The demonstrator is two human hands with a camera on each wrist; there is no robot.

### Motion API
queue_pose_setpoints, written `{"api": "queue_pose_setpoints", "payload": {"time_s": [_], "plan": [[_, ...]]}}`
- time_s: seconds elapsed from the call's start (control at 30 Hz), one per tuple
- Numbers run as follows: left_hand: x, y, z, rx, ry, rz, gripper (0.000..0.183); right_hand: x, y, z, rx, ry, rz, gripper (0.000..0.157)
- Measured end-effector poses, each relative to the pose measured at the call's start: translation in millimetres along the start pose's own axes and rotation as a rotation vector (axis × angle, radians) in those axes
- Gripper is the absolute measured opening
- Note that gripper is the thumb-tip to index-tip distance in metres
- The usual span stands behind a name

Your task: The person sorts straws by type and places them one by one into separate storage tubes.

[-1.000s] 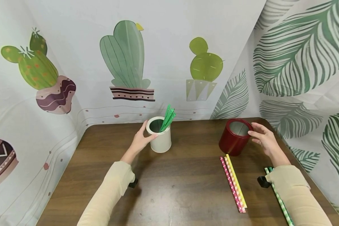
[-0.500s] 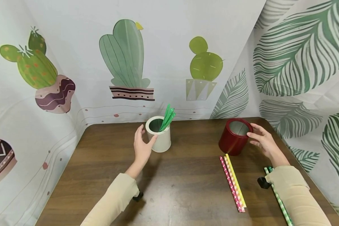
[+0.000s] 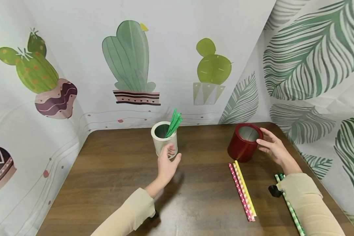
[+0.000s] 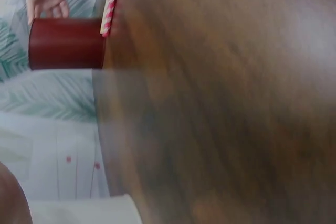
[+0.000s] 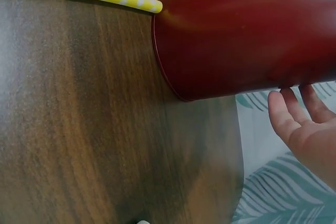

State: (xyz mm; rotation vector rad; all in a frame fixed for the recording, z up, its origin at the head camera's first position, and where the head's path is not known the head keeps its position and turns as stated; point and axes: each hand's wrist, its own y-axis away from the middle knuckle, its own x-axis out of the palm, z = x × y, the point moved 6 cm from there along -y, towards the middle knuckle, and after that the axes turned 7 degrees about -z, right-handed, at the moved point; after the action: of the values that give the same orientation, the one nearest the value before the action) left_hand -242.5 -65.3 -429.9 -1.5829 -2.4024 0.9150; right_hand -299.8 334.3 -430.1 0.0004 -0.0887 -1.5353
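Observation:
My left hand (image 3: 167,167) hovers in front of the white can (image 3: 160,144), fingers loosely bent and holding nothing. Green sticks (image 3: 174,123) lean out of that can, which stands near the table's back edge. To the right is an upright dark red can (image 3: 242,150) with a grey inside. The fingers of my right hand (image 3: 275,151) rest at its right side near the rim; the right wrist view has the fingertips against the red can (image 5: 247,35). In the left wrist view, only a strip of the white can (image 4: 84,212) shows.
Pink, orange-and-white and yellow straws (image 3: 242,190) lie in front of the red can. Green-and-white straws (image 3: 292,208) lie partly under the right sleeve. A cloth backdrop (image 3: 177,65) with cactus and leaf prints hangs behind the brown table (image 3: 115,164).
My left hand has let go of the white can's rim and moved right and toward me. The right hand stays beside the red can.

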Motion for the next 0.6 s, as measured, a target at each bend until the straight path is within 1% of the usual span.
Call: {"api": "queue_pose_setpoints", "payload": {"time_s": [0.17,0.23,0.37,0.47,0.53,0.6], "plan": [[25.1,14.5,2.1,-0.083,0.042,0.145,0.039,1.0,1,-1,0.005,0.017,0.013,0.065],[35.5,19.9,2.3,-0.102,0.049,0.2,0.041,1.1,1,-1,0.008,0.012,0.015,0.065],[53.9,30.4,2.2,-0.137,0.031,0.296,0.041,1.4,1,-1,0.013,-0.003,0.021,0.065],[66.1,37.6,3.2,-0.163,0.008,0.348,0.04,1.8,1,-1,0.018,-0.029,0.036,0.064],[74.0,41.5,4.3,-0.184,0.005,0.368,0.04,2.3,1,-2,0.022,-0.057,0.05,0.064],[81.5,44.9,4.1,-0.185,0.013,0.378,0.039,2.7,0,-3,0.027,-0.079,0.062,0.063]]}}
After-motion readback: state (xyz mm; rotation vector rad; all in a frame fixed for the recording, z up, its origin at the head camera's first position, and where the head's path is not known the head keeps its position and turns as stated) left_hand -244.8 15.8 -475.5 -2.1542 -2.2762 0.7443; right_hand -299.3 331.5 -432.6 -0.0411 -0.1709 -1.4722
